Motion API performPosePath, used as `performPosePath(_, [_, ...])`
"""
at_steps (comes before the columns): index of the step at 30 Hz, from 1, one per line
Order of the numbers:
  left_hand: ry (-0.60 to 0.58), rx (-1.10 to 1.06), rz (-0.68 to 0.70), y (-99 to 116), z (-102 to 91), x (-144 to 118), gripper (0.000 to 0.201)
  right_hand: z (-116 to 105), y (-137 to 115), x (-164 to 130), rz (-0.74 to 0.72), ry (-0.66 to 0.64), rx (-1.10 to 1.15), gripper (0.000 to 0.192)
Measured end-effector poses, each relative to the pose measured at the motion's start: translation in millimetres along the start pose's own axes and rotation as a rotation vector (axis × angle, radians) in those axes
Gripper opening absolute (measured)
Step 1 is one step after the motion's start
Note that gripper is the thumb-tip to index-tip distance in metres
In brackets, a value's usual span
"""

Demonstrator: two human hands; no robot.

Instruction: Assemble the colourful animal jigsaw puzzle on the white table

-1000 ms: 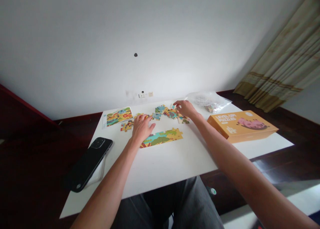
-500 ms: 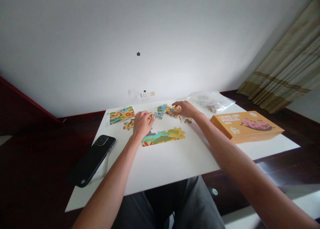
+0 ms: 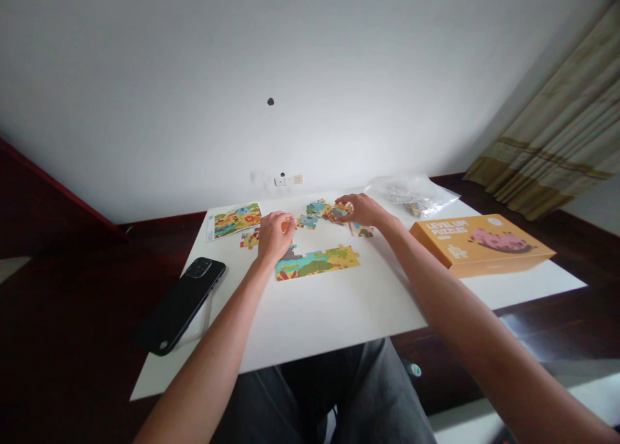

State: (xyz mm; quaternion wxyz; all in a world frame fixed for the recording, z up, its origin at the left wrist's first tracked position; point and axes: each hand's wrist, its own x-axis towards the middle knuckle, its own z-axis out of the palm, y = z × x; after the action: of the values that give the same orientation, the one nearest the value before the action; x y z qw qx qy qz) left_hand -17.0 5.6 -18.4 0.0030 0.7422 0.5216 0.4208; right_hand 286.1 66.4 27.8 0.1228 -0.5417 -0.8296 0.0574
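Observation:
My left hand (image 3: 275, 238) is over the left end of the joined puzzle strip (image 3: 317, 263), its thumb and fingers closed on an orange puzzle piece (image 3: 289, 225). Farther back and to the right, my right hand (image 3: 364, 210) pinches a colourful puzzle piece (image 3: 344, 211) at the edge of the loose pile. Loose blue pieces (image 3: 307, 222) lie between the hands. Another piece (image 3: 362, 230) rests below my right hand, and some pieces (image 3: 249, 239) are partly hidden behind my left hand.
A picture sheet (image 3: 236, 220) lies at the back left of the white table (image 3: 334, 321). The black phone (image 3: 186, 305) sits at the left edge. An orange puzzle box (image 3: 484, 242) stands on the right, with a clear plastic bag (image 3: 411, 195) behind it.
My left hand has lifted slightly, and its fingers are drawn in more around the orange piece. My right hand's fingers have come down onto the piece at the pile. The view has shifted slightly.

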Motion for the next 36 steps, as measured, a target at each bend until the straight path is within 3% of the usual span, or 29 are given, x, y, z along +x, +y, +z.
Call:
performPosePath(7, [0.024,-0.04,-0.074,2.4,-4.3,4.4,0.017,-0.8,-24.4,-0.9,-0.198,0.211,0.243,0.053])
performPosePath(13, [0.077,-0.146,-0.21,1.7,-6.0,6.0,0.025,14.8,-76.6,-10.9,-0.514,-0.094,0.391,0.051])
performPosePath(16, [0.09,-0.186,-0.235,3.5,-5.7,6.2,0.027,20.8,-93.0,-14.7,-0.612,-0.131,0.375,0.047])
performPosePath(36, [0.023,-0.237,-0.191,17.1,-3.3,5.4,0.028,34.3,-92.1,-10.7,-0.66,-0.134,0.355,0.023])
